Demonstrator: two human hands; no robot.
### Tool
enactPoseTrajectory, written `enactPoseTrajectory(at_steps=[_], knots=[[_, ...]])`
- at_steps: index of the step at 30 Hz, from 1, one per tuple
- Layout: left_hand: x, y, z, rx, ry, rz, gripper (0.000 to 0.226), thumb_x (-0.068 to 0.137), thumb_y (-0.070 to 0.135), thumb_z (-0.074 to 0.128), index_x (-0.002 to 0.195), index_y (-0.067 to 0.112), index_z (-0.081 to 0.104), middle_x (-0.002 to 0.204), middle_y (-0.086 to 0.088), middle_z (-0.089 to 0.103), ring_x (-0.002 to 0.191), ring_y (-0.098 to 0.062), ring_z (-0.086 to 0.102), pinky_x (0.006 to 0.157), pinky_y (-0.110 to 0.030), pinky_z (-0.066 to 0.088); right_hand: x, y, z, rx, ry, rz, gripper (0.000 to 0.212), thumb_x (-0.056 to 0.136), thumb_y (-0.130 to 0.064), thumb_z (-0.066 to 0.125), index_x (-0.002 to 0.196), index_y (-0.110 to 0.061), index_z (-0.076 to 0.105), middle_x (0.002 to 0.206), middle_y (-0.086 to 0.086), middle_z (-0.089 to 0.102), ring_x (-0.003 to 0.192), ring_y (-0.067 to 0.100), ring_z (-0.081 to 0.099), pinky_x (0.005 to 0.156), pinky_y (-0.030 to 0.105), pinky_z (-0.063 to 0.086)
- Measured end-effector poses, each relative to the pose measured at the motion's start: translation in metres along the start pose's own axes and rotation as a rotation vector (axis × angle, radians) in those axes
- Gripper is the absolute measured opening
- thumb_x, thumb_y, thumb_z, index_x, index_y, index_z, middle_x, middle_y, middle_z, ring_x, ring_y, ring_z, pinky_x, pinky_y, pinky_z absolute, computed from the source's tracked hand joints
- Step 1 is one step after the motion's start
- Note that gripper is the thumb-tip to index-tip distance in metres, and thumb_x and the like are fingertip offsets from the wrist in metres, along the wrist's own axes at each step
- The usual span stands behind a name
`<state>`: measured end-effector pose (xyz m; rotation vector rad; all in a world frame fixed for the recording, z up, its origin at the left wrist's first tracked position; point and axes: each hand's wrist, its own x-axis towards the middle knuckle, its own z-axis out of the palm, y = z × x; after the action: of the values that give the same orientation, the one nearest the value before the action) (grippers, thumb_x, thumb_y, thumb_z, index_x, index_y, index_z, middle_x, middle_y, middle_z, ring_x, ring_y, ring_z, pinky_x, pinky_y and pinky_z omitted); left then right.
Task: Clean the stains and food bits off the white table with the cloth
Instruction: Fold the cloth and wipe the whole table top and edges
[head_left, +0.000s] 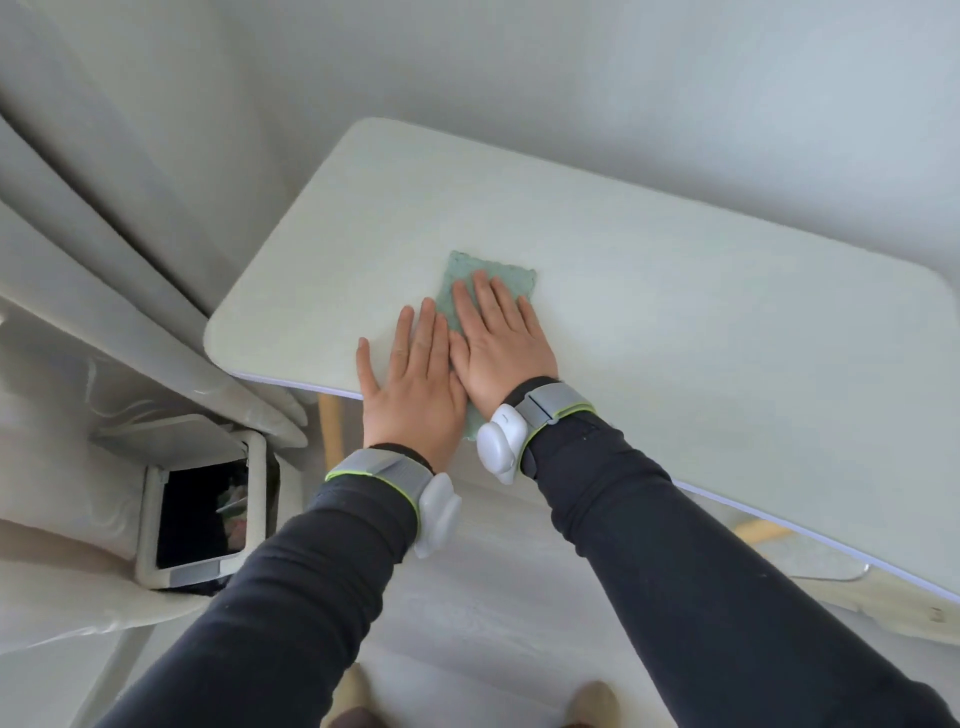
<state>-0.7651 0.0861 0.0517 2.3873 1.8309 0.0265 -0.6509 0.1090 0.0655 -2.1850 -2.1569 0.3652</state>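
Two hands flat on the white desk (649, 291), side by side, near its front edge. Left hand (410, 387) spread palm-down, fingers (402, 332) straight and splayed, thumb out to the left, its inner edge over the cloth. Right hand (501, 345) likewise flat, fingers extended, pressed on top of the pale green cloth (457, 273). Nothing gripped by either; both simply laid open. Cloth a small rectangle lying toward the left half of the desk, far end showing beyond the fingertips, near corner peeking out between the wrists at the desk's edge. Grey straps with lime trim and white pods on both wrists (498, 441), dark long sleeves (675, 545) below. Desk top pale, matte, rounded at the corners, thin lilac line along the front edge, wooden leg (330, 426) underneath. No stains or crumbs discernible on the visible surface at this sharpness. Plain light wall behind. Pale curtain folds (78, 208) at left, small white bin (202, 514) with dark open mouth beneath them. Light floor (493, 597), shoe tips (597, 701) at bottom.
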Motion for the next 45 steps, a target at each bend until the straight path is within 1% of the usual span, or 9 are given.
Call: enactPoseTrajectory(at_steps=[8,13,17,23,28,31,35,41,45], knots=[[-0.02,0.116,0.013,0.064,0.024,0.124,0.067,0.088,0.035,-0.006,0.152,0.018,-0.002,0.161,0.006,-0.01,0.148,-0.013,-0.01,0.113,-0.051,-0.011,-0.06,0.112,-0.013,-0.01,0.038,0.075,0.056,0.1,-0.036,0.019,0.152,-0.024,0.002,0.161,0.004,-0.008,0.149,0.018,-0.007,0.121,0.037,-0.002],[-0.044,0.202,0.02,0.067,-0.013,0.221,0.07,0.084,0.034,-0.012,0.152,0.016,-0.005,0.16,0.004,-0.012,0.148,-0.014,-0.012,0.116,-0.054,-0.006,-0.115,0.19,-0.021,-0.008,0.064,0.149,0.056,0.1,-0.037,0.019,0.152,-0.025,0.002,0.161,0.003,-0.009,0.149,0.017,-0.007,0.122,0.037,-0.001],[-0.061,0.25,0.024,0.053,-0.032,0.262,0.072,0.083,0.034,-0.013,0.152,0.015,-0.004,0.161,0.003,-0.01,0.149,-0.014,-0.01,0.116,-0.054,-0.005,-0.149,0.231,-0.026,0.004,0.073,0.171,0.055,0.1,-0.036,0.021,0.152,-0.025,0.003,0.161,0.002,-0.008,0.149,0.017,-0.006,0.122,0.037,-0.001],[-0.091,0.319,0.032,0.068,-0.077,0.336,0.072,0.082,0.033,-0.015,0.151,0.013,-0.01,0.16,0.001,-0.014,0.148,-0.016,-0.013,0.116,-0.055,-0.004,-0.204,0.29,-0.031,-0.005,0.079,0.235,0.055,0.101,-0.036,0.021,0.152,-0.027,0.003,0.161,0.001,-0.006,0.149,0.016,-0.005,0.122,0.039,0.001],[-0.117,0.379,0.035,0.088,-0.077,0.47,0.066,0.083,0.031,-0.015,0.146,0.012,-0.019,0.16,-0.001,-0.015,0.148,-0.019,-0.014,0.115,-0.056,-0.004,-0.255,0.344,-0.036,-0.002,0.101,0.312,0.054,0.101,-0.036,0.019,0.152,-0.028,0.002,0.161,0.0,-0.006,0.149,0.015,-0.005,0.122,0.04,0.001],[-0.122,0.405,0.036,0.112,-0.08,0.53,0.062,0.091,0.03,-0.005,0.15,0.012,-0.013,0.159,0.0,-0.017,0.148,-0.019,-0.016,0.117,-0.058,-0.003,-0.275,0.366,-0.035,-0.015,0.129,0.368,0.053,0.1,-0.036,0.017,0.152,-0.028,0.003,0.162,-0.001,-0.004,0.149,0.013,-0.003,0.122,0.041,0.001],[-0.119,0.435,0.04,0.076,-0.122,0.559,0.058,0.1,0.031,0.011,0.151,0.016,-0.014,0.159,0.005,-0.02,0.147,-0.015,-0.02,0.117,-0.055,-0.007,-0.284,0.392,-0.039,-0.02,0.13,0.425,0.052,0.102,-0.035,0.019,0.151,-0.031,0.002,0.161,-0.004,-0.005,0.149,0.011,-0.004,0.12,0.04,-0.002],[-0.098,0.442,0.048,0.071,-0.096,0.563,0.059,0.1,0.038,0.011,0.152,0.019,-0.01,0.159,0.008,-0.017,0.147,-0.013,-0.017,0.118,-0.055,-0.006,-0.27,0.408,-0.045,-0.015,0.13,0.427,0.053,0.101,-0.034,0.018,0.152,-0.029,0.002,0.162,-0.001,-0.004,0.149,0.012,-0.004,0.12,0.039,-0.005],[-0.084,0.442,0.049,0.052,-0.085,0.551,0.058,0.1,0.038,0.011,0.152,0.021,-0.009,0.16,0.009,-0.014,0.147,-0.014,-0.016,0.117,-0.054,-0.007,-0.254,0.41,-0.048,-0.007,0.128,0.435,0.053,0.102,-0.033,0.019,0.152,-0.025,0.004,0.161,0.004,-0.004,0.15,0.016,-0.004,0.121,0.036,-0.003]])
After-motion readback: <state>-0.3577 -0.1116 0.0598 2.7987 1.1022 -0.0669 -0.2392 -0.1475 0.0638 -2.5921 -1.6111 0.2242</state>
